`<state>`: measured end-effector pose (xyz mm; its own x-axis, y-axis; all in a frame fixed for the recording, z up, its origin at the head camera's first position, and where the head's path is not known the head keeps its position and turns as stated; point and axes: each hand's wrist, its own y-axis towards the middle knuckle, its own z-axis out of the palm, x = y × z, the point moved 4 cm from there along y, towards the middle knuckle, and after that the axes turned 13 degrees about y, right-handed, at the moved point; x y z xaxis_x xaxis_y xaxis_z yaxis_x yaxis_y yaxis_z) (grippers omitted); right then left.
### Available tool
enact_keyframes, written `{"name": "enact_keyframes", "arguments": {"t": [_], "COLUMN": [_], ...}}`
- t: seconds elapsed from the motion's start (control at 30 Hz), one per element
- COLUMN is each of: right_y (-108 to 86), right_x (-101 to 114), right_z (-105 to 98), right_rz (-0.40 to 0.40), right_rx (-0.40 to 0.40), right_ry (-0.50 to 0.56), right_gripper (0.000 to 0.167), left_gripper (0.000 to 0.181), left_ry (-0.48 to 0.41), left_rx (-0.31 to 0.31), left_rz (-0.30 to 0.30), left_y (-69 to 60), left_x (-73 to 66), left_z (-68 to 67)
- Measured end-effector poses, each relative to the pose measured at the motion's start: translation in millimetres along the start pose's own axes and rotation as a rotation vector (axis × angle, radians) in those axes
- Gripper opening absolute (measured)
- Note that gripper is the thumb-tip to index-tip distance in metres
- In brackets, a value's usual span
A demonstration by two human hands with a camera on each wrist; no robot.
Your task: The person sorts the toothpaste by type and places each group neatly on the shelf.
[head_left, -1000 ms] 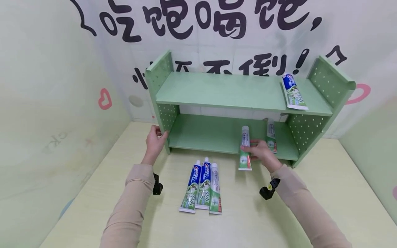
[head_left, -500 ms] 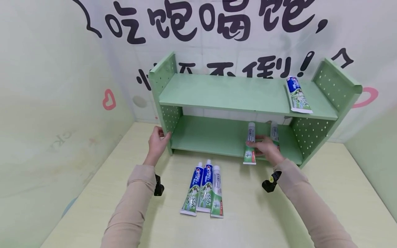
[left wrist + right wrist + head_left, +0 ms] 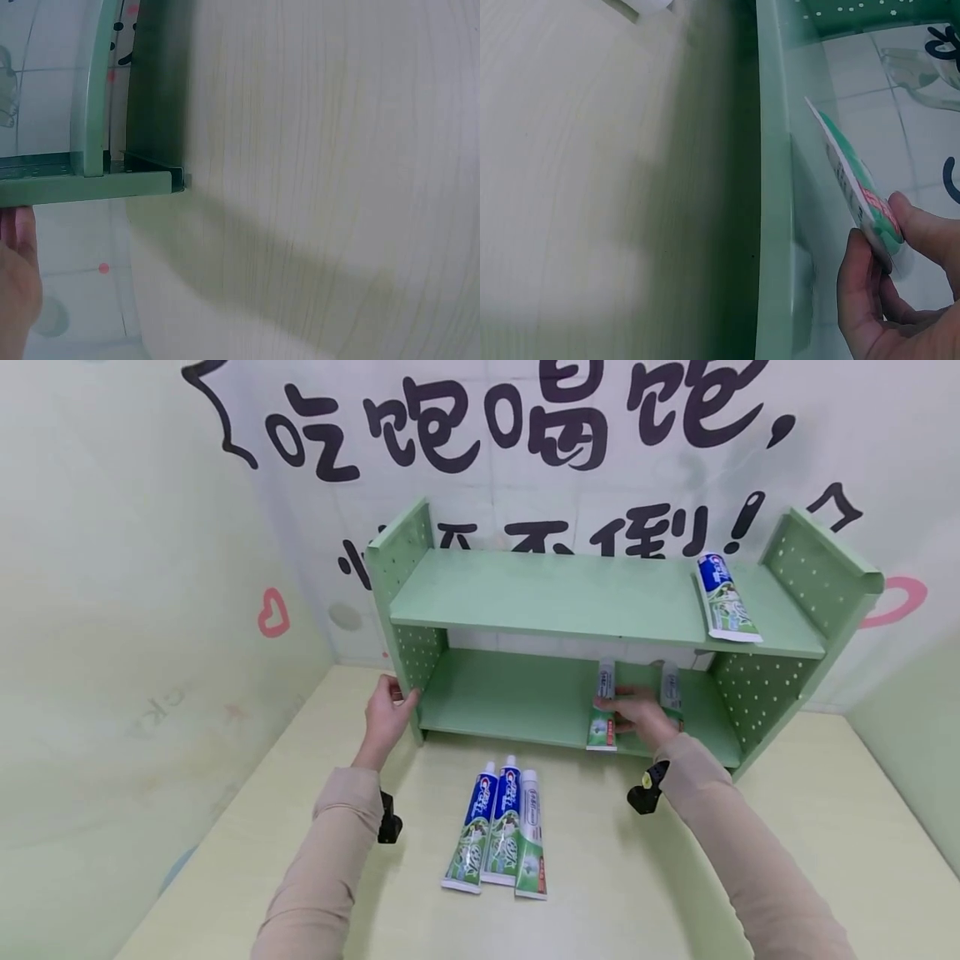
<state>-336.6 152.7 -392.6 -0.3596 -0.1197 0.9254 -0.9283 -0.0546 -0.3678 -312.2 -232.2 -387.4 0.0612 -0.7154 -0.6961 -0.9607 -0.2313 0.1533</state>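
My right hand (image 3: 636, 710) pinches a green-and-white toothpaste tube (image 3: 602, 727) between thumb and fingers, over the front of the green shelf's lower board (image 3: 517, 693). In the right wrist view the tube (image 3: 855, 176) tilts above the board, its flat end apart from it. My left hand (image 3: 387, 714) holds the front edge of the shelf's left side panel (image 3: 408, 643), thumb in front; some fingers are hidden. Right of my right hand, another green-and-white tube (image 3: 671, 689) lies on the lower board, partly covered by the hand. A blue-and-green toothpaste tube (image 3: 727, 602) lies on the upper board.
On the table (image 3: 585, 893), in front of the shelf, two blue-and-green tubes (image 3: 472, 835) (image 3: 504, 827) lie beside a green-and-white tube (image 3: 531, 835). Walls stand at the left (image 3: 150, 568) and behind the shelf. The upper board (image 3: 555, 593) overhangs my right hand's tube.
My right hand has carried its tube inward, from in front of the shelf to over the lower board. The left hand stays on the side panel. The head view has shifted slightly.
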Motion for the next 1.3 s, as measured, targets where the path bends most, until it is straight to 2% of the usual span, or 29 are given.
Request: {"name": "enact_keyframes", "arguments": {"t": [0.47, 0.83, 1.3], "right_y": [4.9, 8.5, 13.9], "right_x": [-2.0, 0.9, 7.1], "right_z": [4.2, 4.6, 9.0], "right_rz": [-0.037, -0.067, -0.085], "right_rx": [-0.029, -0.043, -0.058], "right_ry": [-0.052, -0.045, -0.171], "right_gripper": [0.063, 0.058, 0.055], "left_gripper": [0.034, 0.033, 0.033], "left_ry": [-0.010, -0.007, -0.008], "left_rx": [0.012, -0.009, -0.007], "left_rz": [0.004, 0.029, 0.008], "left_y": [-2.4, -1.2, -0.2], "left_x": [-0.8, -1.8, 1.3], "left_z": [4.8, 3.4, 2.6]}}
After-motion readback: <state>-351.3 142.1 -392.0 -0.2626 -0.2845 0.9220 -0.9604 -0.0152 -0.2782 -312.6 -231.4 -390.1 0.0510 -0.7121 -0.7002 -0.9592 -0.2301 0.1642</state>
